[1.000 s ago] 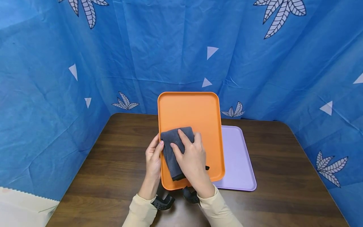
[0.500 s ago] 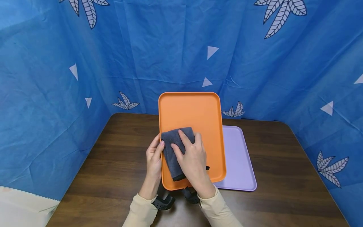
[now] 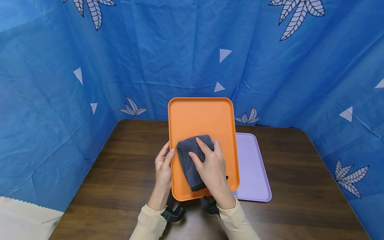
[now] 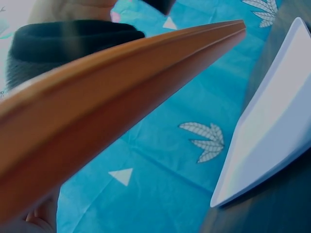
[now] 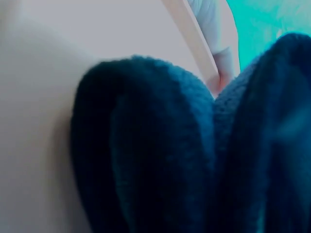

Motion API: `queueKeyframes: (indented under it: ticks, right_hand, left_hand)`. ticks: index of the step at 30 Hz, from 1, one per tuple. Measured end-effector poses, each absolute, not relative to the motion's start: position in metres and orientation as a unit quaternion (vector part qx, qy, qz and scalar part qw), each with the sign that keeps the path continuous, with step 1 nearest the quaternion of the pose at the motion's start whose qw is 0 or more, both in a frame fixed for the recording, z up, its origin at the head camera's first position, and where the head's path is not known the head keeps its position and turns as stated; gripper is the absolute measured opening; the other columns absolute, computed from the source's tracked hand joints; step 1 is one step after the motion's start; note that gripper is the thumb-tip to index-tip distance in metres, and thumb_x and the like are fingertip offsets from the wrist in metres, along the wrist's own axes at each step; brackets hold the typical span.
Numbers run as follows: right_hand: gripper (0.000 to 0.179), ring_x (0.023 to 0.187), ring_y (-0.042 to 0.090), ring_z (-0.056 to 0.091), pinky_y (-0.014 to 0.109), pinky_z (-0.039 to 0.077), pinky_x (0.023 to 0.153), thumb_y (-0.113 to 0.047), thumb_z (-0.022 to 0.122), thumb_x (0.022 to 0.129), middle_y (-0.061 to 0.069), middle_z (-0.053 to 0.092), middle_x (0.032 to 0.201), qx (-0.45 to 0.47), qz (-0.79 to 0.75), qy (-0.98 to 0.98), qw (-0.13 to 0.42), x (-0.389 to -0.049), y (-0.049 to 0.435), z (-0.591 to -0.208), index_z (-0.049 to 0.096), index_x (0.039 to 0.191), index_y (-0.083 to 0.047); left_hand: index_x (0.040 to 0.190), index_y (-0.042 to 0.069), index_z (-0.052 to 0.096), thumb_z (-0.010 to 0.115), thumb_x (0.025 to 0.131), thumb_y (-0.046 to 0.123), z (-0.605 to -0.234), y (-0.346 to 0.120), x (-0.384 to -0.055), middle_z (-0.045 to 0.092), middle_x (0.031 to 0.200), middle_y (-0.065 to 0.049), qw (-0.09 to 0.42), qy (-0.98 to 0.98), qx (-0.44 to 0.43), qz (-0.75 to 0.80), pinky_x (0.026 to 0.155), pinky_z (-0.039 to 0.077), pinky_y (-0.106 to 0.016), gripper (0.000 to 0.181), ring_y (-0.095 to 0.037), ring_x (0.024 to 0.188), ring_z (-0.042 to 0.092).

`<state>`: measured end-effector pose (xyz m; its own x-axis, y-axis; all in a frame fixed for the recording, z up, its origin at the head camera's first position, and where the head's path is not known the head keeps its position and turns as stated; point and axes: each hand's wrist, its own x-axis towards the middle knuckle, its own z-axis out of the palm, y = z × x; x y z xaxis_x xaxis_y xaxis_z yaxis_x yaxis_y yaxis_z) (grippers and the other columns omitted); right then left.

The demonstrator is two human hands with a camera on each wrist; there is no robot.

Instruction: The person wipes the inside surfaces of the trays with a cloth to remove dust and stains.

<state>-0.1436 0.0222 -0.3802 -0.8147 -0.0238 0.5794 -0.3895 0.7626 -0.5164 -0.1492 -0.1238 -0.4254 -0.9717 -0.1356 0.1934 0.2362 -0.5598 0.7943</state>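
Observation:
An orange tray (image 3: 201,116) is held up and tilted over the table, its inner face towards me. My left hand (image 3: 163,168) grips its left edge, thumb on the rim and the other fingers partly hidden behind. On the tray's lower half lies a folded dark grey cloth (image 3: 189,156) with a black edge. My right hand (image 3: 212,168) holds the cloth against the tray, thumb and fingers spread over it. Close up in the right wrist view, thick folds of the cloth (image 5: 160,145) hide the fingers. The left wrist view shows the tray's rim (image 4: 121,82) from the side.
A purple tray (image 3: 252,166) lies on the dark wooden table (image 3: 300,173), partly covered by the orange tray in the head view. A blue curtain (image 3: 168,50) with leaf prints surrounds the table at the back and sides.
My right hand has slid the cloth a little to the right across the orange tray, away from its left rim. The left hand and the tray have hardly moved.

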Motion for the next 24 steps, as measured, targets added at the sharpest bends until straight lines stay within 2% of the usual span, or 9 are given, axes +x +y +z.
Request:
queueKeyframes:
  ticks: [4, 7, 14, 24]
  right_hand:
    - [0.049, 0.069, 0.022, 0.052, 0.029, 0.044, 0.054, -0.029, 0.082, 0.079, 0.018, 0.054, 0.100, 0.094, 0.331, -0.898, 0.273, -0.144, 0.032, -0.382, 0.069, 0.123, -0.011]
    - [0.050, 0.072, 0.025, 0.054, 0.032, 0.045, 0.056, -0.028, 0.082, 0.079, 0.019, 0.054, 0.102, 0.077, 0.340, -0.899, 0.266, -0.144, 0.040, -0.384, 0.068, 0.124, -0.011]
    - [0.051, 0.095, 0.036, 0.059, 0.048, 0.054, 0.073, -0.026, 0.082, 0.079, 0.025, 0.054, 0.114, 0.030, 0.360, -0.897, 0.253, -0.148, 0.062, -0.389, 0.068, 0.125, -0.010]
    - [0.050, 0.102, 0.035, 0.052, 0.048, 0.049, 0.079, -0.026, 0.080, 0.082, 0.025, 0.054, 0.111, -0.020, 0.378, -0.898, 0.227, -0.152, 0.081, -0.396, 0.066, 0.126, -0.007]
  left_hand:
    - [0.144, -0.003, 0.042, 0.043, 0.103, 0.006, -0.424, -0.125, -0.149, 0.066, 0.118, 0.000, 0.111, -0.470, -0.048, -0.874, 0.088, 0.055, -0.027, 0.042, -0.011, 0.102, 0.068]
    - [0.144, -0.003, 0.042, 0.043, 0.103, 0.006, -0.424, -0.126, -0.149, 0.066, 0.118, 0.001, 0.110, -0.477, -0.047, -0.871, 0.087, 0.055, -0.027, 0.042, -0.010, 0.101, 0.068]
    - [0.144, 0.000, 0.044, 0.047, 0.102, 0.009, -0.422, -0.129, -0.148, 0.068, 0.120, 0.002, 0.114, -0.486, -0.041, -0.865, 0.087, 0.055, -0.028, 0.043, -0.010, 0.100, 0.069]
    - [0.144, 0.001, 0.045, 0.048, 0.102, 0.009, -0.423, -0.130, -0.148, 0.069, 0.118, 0.003, 0.117, -0.485, -0.035, -0.866, 0.084, 0.056, -0.029, 0.043, -0.011, 0.098, 0.070]
